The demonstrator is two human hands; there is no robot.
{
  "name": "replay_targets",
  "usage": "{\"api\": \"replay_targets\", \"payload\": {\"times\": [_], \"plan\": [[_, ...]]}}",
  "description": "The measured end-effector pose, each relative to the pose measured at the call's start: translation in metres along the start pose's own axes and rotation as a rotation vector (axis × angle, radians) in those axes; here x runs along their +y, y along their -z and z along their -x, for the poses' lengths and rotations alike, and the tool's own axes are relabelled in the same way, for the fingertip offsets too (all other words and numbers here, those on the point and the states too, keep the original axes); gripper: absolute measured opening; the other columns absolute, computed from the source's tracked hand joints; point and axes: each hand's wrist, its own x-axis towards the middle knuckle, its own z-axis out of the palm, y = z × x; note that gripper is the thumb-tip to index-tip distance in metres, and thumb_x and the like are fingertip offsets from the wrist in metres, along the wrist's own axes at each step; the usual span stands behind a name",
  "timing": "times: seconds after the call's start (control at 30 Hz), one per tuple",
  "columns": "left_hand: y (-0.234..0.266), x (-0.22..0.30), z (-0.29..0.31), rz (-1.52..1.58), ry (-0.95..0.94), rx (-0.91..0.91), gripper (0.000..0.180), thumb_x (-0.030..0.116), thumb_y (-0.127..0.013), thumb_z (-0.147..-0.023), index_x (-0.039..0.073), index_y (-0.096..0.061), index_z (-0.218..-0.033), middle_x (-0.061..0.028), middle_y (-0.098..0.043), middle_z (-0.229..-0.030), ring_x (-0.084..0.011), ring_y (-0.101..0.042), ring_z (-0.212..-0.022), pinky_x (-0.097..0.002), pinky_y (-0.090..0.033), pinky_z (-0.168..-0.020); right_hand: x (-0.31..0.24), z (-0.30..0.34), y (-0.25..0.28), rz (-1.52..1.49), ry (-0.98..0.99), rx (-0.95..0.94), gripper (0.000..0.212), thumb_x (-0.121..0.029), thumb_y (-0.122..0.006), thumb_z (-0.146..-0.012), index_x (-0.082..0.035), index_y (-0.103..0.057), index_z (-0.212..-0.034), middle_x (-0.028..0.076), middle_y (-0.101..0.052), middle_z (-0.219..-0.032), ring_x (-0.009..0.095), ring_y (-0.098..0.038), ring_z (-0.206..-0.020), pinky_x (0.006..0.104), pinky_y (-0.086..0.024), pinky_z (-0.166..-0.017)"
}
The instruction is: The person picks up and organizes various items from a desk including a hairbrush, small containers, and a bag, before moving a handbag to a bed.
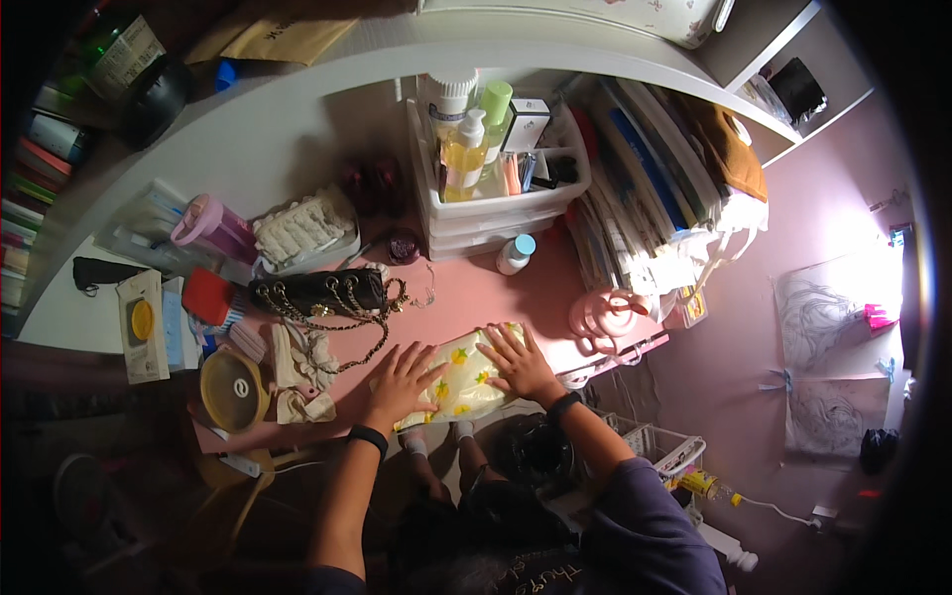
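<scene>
A pale yellow cloth or soft pouch with a yellow fruit and green leaf print point(461, 382) lies at the front edge of the pink desk point(456, 297). My left hand point(402, 382) rests flat on its left end, fingers spread. On its right end lies my right hand point(521, 365), fingers also stretched out. Whether the printed piece is folded fabric or a filled pouch I cannot tell. Just beyond my left hand is a black handbag point(317, 293) with a chain strap trailing toward the printed piece.
A white drawer organizer point(496, 213) with bottles stands at the back, a small white bottle with a blue cap point(516, 255) before it. Books and papers point(645, 169) lean at the right, near a pink round stand point(605, 315). A round lidded container point(234, 389) sits at the left edge.
</scene>
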Motion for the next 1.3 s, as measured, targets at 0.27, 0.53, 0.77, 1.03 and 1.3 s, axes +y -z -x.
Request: {"api": "replay_targets", "payload": {"times": [0.27, 0.53, 0.77, 1.03, 1.3], "plan": [[0.005, 0.004, 0.008, 0.124, 0.155, -0.026, 0.092, 0.059, -0.065, -0.062, 0.023, -0.027, -0.139, -0.0107, -0.018, -0.145, -0.0321, -0.014, -0.133, -0.0515, -0.011, -0.107, 0.001, -0.004, 0.01, -0.116, -0.028, -0.011, 0.067, -0.047, -0.055, -0.077, -0.018, -0.035, -0.134, 0.009, -0.024, -0.144, 0.027, -0.019, -0.134, 0.0524, -0.012, -0.106], [0.0, 0.002, 0.059, 0.637, 0.661, 0.349, 0.087, 0.022, -0.078, -0.061, 0.01, -0.03, -0.132, -0.019, -0.033, -0.132, -0.0353, -0.031, -0.122, -0.0441, -0.029, -0.099, 0.007, 0.011, 0.02, -0.997, -0.805, 0.193, 0.08, -0.013, -0.076, -0.062, -0.008, -0.034, -0.13, 0.022, -0.039, -0.124, 0.031, -0.049, -0.106, 0.0359, -0.044, -0.085], [-0.057, -0.005, 0.061, 0.908, 1.083, 0.328, 0.079, 0.018, -0.081, -0.055, 0.006, -0.034, -0.118, -0.0183, -0.046, -0.112, -0.0311, -0.046, -0.103, -0.0396, -0.039, -0.084, 0.026, 0.014, -0.026, -1.226, -0.971, 0.062, 0.071, -0.012, -0.078, -0.063, 0.002, -0.035, -0.117, 0.013, -0.061, -0.083, 0.019, -0.06, -0.073, 0.0303, -0.05, -0.064], [-0.03, -0.001, 0.057, 1.541, 0.882, 0.53, 0.059, 0.007, -0.078, -0.061, 0.003, -0.044, -0.11, -0.0097, -0.057, -0.1, -0.0252, -0.056, -0.089, -0.0355, -0.046, -0.076, 0.019, 0.011, 0.012, -1.317, -1.083, -0.062, 0.089, -0.026, -0.082, -0.06, 0.013, -0.03, -0.12, 0.017, -0.059, -0.091, 0.019, -0.059, -0.08, 0.0273, -0.049, -0.067], [0.024, 0.022, 0.057, 1.78, 1.042, 0.487, 0.042, 0.005, -0.071, -0.072, 0.003, -0.05, -0.109, -0.0059, -0.058, -0.102, -0.0156, -0.057, -0.089, -0.0294, -0.046, -0.076, 0.019, 0.02, 0.015, -1.716, -0.931, 0.032, 0.054, -0.003, -0.07, -0.072, -0.002, -0.045, -0.12, 0.008, -0.06, -0.095, 0.017, -0.06, -0.08, 0.0281, -0.05, -0.067]]}}
